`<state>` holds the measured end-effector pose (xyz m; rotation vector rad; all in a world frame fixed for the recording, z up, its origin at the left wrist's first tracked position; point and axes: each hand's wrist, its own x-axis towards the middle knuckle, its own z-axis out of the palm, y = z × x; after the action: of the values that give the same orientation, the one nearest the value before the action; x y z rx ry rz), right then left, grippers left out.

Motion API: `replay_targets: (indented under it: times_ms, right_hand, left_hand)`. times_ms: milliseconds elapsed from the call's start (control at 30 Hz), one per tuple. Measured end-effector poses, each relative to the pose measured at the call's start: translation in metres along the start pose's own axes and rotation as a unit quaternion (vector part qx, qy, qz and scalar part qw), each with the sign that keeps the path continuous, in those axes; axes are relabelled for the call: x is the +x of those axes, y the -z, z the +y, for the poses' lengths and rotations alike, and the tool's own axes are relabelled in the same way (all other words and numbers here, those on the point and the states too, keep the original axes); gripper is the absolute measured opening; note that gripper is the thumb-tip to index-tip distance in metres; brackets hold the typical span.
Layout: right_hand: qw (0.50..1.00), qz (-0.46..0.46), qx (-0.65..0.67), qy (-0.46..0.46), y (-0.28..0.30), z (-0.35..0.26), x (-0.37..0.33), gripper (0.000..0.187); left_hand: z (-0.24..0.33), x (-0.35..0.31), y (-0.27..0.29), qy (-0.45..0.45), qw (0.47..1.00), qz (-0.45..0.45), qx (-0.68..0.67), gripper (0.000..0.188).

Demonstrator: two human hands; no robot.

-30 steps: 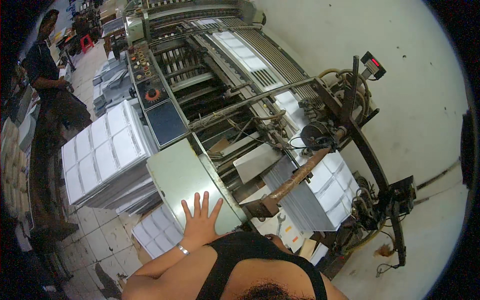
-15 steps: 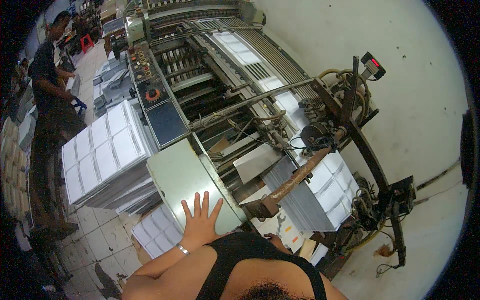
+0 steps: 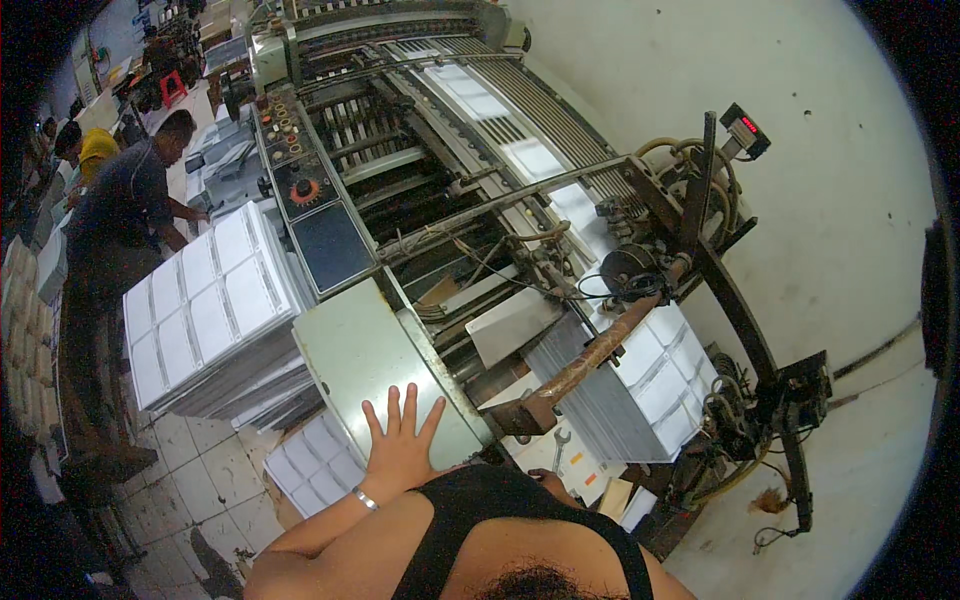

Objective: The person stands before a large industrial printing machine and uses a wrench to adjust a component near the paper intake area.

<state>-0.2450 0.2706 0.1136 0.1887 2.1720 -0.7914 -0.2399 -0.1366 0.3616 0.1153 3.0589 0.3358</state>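
My left hand (image 3: 402, 447) lies flat with fingers spread on a pale green metal cover (image 3: 345, 335) at the near corner of a long sheet-feeding machine (image 3: 420, 160). It holds nothing, and a silver bracelet (image 3: 366, 498) circles that wrist. Only a small part of my right hand (image 3: 553, 486) shows beyond my black top, with its fingers mostly hidden. Close to it, an open-end wrench (image 3: 561, 446) rests on a whitish surface. A tall stack of printed sheets (image 3: 665, 375) stands under the feeder, and white sheets (image 3: 540, 160) lie spaced along the machine's bed.
Another big paper stack (image 3: 215, 290) stands left of the control panel (image 3: 305, 190), with a lower stack (image 3: 315, 465) on the floor. A co-worker (image 3: 125, 200) leans beside the far left piles. A rusty bar (image 3: 600, 360) and hoses surround the feeder; a wall (image 3: 830, 220) bounds the right.
The co-worker at the left has bent over and shifted right, towards the paper piles; people behind now show. Sheets on the machine's bed have changed position. My hands remain in place.
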Motion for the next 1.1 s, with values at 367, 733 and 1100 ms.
replay_targets:
  times_ms: [367, 733, 1100]
  right_hand:
    - [0.999, 0.009, 0.003, 0.034, -0.005, 0.020, 0.013, 0.062]
    - [0.999, 0.030, 0.021, 0.019, -0.009, 0.012, 0.005, 0.055]
    - [1.000, 0.015, -0.020, 0.005, -0.003, 0.003, 0.004, 0.059]
  left_hand:
    - [0.001, 0.000, -0.003, 0.000, 1.000, 0.002, -0.009, 0.112]
    - [0.001, 0.001, 0.001, -0.004, 1.000, 0.000, -0.024, 0.113]
    - [0.000, 0.001, 0.000, -0.006, 1.000, 0.009, -0.025, 0.111]
